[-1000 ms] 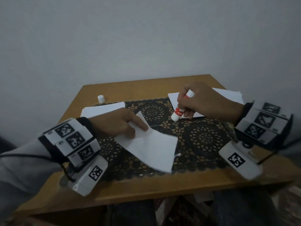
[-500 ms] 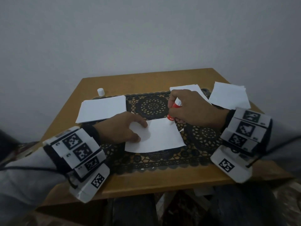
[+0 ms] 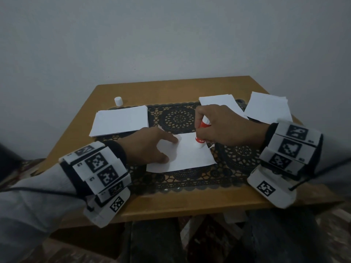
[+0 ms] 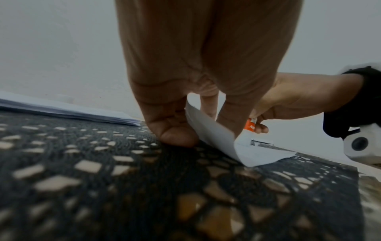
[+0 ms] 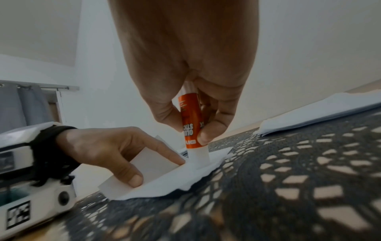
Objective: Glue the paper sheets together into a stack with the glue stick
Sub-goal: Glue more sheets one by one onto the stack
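A single white sheet (image 3: 191, 156) lies on the black lace mat (image 3: 178, 114) at the table's centre. My left hand (image 3: 167, 150) presses its left part down with straight index finger and thumb; the sheet's left edge (image 5: 152, 163) curls up under the palm. My right hand (image 3: 201, 130) grips the orange and white glue stick (image 3: 202, 130), upright. The glue stick's white tip (image 5: 199, 156) touches the sheet near its far right corner. Three white paper stacks lie around: left (image 3: 121, 120), back middle (image 3: 218, 102), right (image 3: 269, 109).
The glue stick's white cap (image 3: 118, 101) stands on the bare wooden table (image 3: 171, 88) behind the left stack. A plain wall rises close behind the table. The table's front edge (image 3: 190, 209) is just before my wrists.
The left hand brought the sheet down from a tilted hold to lie on the mat's centre. The right hand carried the glue stick from the back stack onto the sheet.
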Demonstrator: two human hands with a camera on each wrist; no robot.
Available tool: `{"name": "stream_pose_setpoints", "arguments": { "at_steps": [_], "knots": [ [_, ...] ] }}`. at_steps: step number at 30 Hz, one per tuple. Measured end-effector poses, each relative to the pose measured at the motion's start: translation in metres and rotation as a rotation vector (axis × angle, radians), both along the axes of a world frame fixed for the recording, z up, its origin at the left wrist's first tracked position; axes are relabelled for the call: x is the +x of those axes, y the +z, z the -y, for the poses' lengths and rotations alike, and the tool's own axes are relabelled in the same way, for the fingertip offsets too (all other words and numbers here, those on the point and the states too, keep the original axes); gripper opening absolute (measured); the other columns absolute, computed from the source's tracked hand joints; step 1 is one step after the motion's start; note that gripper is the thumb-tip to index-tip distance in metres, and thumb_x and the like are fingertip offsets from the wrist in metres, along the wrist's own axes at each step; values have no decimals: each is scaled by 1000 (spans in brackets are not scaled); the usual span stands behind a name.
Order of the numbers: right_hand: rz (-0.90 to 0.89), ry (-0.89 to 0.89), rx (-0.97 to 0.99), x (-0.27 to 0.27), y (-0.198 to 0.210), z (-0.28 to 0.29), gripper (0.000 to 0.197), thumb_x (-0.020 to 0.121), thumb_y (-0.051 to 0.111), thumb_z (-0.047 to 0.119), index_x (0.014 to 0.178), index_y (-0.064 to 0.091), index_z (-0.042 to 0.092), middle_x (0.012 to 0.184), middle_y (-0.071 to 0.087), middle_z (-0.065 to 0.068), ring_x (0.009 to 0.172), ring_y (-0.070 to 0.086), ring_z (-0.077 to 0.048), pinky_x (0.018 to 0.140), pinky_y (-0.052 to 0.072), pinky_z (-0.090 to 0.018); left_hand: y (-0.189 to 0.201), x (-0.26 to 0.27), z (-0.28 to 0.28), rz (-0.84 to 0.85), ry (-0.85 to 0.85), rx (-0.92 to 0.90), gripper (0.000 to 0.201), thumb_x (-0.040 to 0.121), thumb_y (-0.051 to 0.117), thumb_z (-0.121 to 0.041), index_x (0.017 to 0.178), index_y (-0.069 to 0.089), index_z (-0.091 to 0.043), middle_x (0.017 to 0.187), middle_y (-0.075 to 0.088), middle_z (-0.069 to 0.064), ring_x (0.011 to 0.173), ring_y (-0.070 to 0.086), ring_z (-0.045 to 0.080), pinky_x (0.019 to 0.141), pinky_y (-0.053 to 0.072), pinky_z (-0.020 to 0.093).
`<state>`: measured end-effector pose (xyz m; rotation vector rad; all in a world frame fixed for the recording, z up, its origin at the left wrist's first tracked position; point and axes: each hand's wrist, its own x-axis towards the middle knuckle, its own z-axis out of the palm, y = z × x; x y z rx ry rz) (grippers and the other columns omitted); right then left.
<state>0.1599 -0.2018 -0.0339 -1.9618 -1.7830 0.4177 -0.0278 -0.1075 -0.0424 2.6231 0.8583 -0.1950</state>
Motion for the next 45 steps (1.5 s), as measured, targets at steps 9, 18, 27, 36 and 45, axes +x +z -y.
{"name": "stream_pose_setpoints", "arguments": {
  "at_steps": [9,18,27,36,45],
  "knots": [
    [-13,38,-47,-9,1,32,15,83,70,24,90,58,21,91,60,9,84,57,-15,70,50,-29,2,-2,0,24,8,27,55,80,74,-32,131,53,-34,139,48,-8,122,42,13,96,33,22],
    [165,146,-339,17,22,38,19,82,70,44,93,67,29,90,61,19,82,55,2,64,36,-12,4,-2,5,2,33,63,54,80,73,-37,130,52,-39,111,36,-5,104,39,13,89,36,22],
    [12,126,-191,49,52,23,8,98,49,28,98,54,21,84,72,1,76,67,-6,72,50,-28,4,0,8,-71,23,208,48,81,68,-45,127,53,-46,139,29,-1,127,21,25,102,24,44],
    [-167,-266,214,70,23,-87,27,84,73,31,99,60,12,96,67,-10,82,64,-24,78,53,-39,2,2,8,-38,-16,166,50,85,66,-37,133,51,-38,124,36,1,116,29,22,100,36,38],
    [28,-434,123,90,1,-157,31,67,82,18,91,63,10,93,67,-7,88,63,-25,68,44,-30,-8,5,9,-10,-102,165,53,90,58,-22,141,42,-20,126,38,1,118,37,16,102,38,30]
  ]
}}
